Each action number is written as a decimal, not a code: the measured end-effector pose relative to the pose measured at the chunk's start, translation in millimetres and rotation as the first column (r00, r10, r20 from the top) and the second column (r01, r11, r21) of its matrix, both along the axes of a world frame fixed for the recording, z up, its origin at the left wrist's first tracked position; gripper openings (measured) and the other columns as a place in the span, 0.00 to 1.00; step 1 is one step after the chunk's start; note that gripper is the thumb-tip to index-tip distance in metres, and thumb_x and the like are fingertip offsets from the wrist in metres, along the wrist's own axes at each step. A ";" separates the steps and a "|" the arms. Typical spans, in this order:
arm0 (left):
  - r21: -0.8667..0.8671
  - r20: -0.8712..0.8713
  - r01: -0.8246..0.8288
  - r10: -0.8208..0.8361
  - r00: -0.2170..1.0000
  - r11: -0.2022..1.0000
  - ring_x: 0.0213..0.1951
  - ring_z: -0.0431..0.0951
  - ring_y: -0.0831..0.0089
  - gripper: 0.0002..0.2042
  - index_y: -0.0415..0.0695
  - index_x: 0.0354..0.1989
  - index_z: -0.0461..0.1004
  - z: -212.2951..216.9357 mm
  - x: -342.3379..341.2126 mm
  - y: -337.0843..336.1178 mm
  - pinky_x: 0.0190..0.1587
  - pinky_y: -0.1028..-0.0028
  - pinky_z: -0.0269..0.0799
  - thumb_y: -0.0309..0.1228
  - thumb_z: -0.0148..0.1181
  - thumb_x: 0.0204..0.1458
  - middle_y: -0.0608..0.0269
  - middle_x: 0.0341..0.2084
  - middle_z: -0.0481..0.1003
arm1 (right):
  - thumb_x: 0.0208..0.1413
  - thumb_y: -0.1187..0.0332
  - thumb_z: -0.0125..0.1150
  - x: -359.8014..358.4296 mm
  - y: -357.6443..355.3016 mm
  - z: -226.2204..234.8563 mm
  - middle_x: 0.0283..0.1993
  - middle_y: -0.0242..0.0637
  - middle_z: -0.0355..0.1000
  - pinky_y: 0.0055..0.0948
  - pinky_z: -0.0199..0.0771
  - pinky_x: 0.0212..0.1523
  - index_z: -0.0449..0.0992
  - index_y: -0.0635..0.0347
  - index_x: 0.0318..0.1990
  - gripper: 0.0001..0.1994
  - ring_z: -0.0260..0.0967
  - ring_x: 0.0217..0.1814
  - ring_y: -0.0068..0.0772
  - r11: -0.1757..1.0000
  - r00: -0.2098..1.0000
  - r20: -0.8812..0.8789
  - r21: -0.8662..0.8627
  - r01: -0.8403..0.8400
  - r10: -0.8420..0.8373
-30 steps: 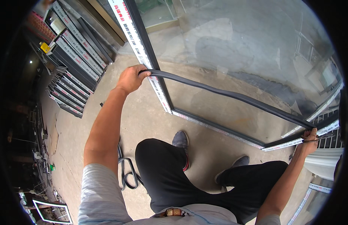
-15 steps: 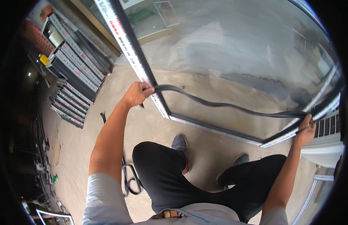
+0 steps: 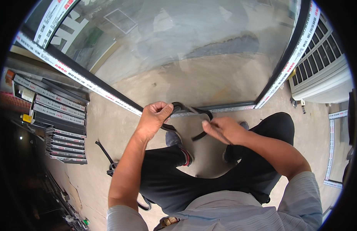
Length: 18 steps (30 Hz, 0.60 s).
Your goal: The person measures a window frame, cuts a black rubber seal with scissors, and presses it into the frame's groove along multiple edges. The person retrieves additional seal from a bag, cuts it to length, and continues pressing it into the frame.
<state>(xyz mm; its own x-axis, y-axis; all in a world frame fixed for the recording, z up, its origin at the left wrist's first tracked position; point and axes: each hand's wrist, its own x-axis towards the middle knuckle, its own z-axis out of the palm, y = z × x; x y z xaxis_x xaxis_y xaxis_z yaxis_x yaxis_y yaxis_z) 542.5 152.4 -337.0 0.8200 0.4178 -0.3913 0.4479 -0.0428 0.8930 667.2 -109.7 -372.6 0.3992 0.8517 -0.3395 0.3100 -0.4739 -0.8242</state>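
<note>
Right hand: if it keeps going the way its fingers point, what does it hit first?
The right hand points left; first in line is the black rubber strip at its fingertips, then the left hand gripping the same strip. Depth unclear.

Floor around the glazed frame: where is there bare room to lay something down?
Bare concrete lies between the stacked frame profiles and the person's left forearm, reaching up to the glazed frame. Another bare patch sits right of the knee, below the louvred unit. It is crowded where the left hand and right hand hold the black rubber strip, and by the black cord.
</note>
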 end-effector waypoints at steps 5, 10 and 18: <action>0.019 0.042 -0.057 0.056 0.998 0.998 0.24 0.65 0.84 0.15 0.42 0.29 0.78 -7.4 1.6 -9.7 0.29 0.79 0.60 0.38 0.64 0.66 0.73 0.20 0.71 | 0.69 0.31 0.39 -11.7 -1.0 -1.5 0.22 0.36 0.64 0.37 0.68 0.31 0.72 0.65 0.29 0.40 0.68 0.26 0.34 0.991 0.978 -0.196 -0.097 -0.089 0.069; 0.020 0.022 -0.031 0.031 0.999 0.999 0.24 0.65 0.86 0.16 0.41 0.30 0.79 -10.8 9.9 -14.3 0.27 0.79 0.60 0.40 0.65 0.65 0.74 0.21 0.71 | 0.66 0.26 0.31 -14.3 4.2 -16.2 0.19 0.46 0.64 0.47 0.66 0.33 0.69 0.65 0.23 0.45 0.65 0.25 0.50 0.998 0.968 -0.249 -0.056 -0.015 0.000; 0.089 0.003 0.027 -0.027 1.000 0.996 0.25 0.65 0.86 0.15 0.39 0.31 0.79 -8.3 25.1 -17.6 0.27 0.79 0.60 0.39 0.65 0.65 0.74 0.21 0.72 | 0.63 0.23 0.34 -8.1 11.1 -16.8 0.27 0.35 0.67 0.33 0.71 0.31 0.74 0.67 0.38 0.46 0.68 0.27 0.30 0.988 0.891 -0.453 -0.149 -0.040 -0.032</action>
